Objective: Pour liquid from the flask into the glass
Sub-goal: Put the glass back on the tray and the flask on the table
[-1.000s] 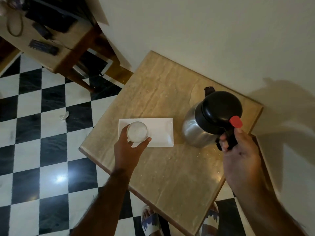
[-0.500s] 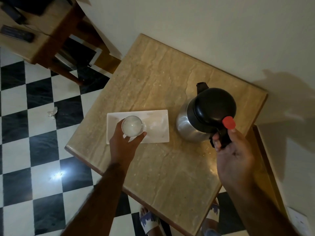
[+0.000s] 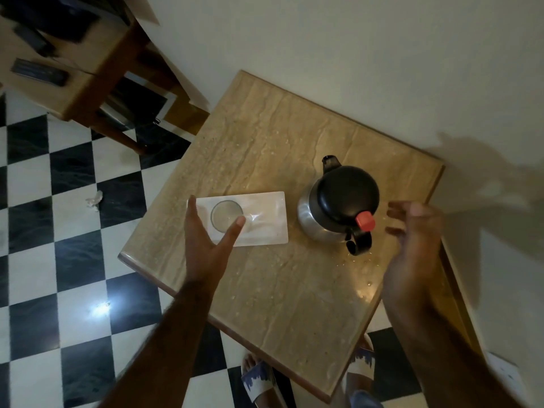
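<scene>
A clear glass [image 3: 226, 217] stands upright on a white rectangular tray [image 3: 269, 219] on the small marble-topped table [image 3: 294, 290]. My left hand [image 3: 206, 240] is open around the near side of the glass, thumb and fingers spread and off it. The steel flask [image 3: 338, 206] with black lid, black handle and red button stands on the table to the right of the tray, spout pointing away. My right hand [image 3: 412, 245] hovers open just right of the flask's handle, not touching it.
The table sits in a corner against a pale wall [image 3: 353, 54]. A wooden desk [image 3: 73, 69] with dark devices stands at the upper left. The floor is black-and-white checkered tile [image 3: 59, 260]. My sandalled feet [image 3: 259, 381] show under the table's near edge.
Both hands have let go: the left released the glass onto the tray and spread open, the right came off the flask handle and moved right.
</scene>
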`<move>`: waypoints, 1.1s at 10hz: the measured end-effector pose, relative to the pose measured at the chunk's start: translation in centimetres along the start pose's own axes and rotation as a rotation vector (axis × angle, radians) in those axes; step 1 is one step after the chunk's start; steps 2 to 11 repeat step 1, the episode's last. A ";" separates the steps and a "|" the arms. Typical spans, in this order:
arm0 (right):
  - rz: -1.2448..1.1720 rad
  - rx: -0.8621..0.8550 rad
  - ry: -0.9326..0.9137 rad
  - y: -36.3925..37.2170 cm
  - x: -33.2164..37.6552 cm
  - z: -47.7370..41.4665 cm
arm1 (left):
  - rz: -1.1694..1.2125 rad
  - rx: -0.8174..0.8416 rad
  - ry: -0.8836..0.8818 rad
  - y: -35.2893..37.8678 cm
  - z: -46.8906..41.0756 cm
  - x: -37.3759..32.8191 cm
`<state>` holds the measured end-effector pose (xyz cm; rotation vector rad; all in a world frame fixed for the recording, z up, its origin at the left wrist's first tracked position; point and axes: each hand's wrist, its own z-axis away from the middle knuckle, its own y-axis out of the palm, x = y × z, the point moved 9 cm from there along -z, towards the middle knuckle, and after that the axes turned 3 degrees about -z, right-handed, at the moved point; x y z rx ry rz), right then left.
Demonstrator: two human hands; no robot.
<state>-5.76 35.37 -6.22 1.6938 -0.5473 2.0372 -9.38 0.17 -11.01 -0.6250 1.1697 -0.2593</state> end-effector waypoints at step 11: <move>0.208 0.198 -0.108 1.6 4.3 -1.3 | -0.046 -0.030 0.042 -2.2 0.3 -2.6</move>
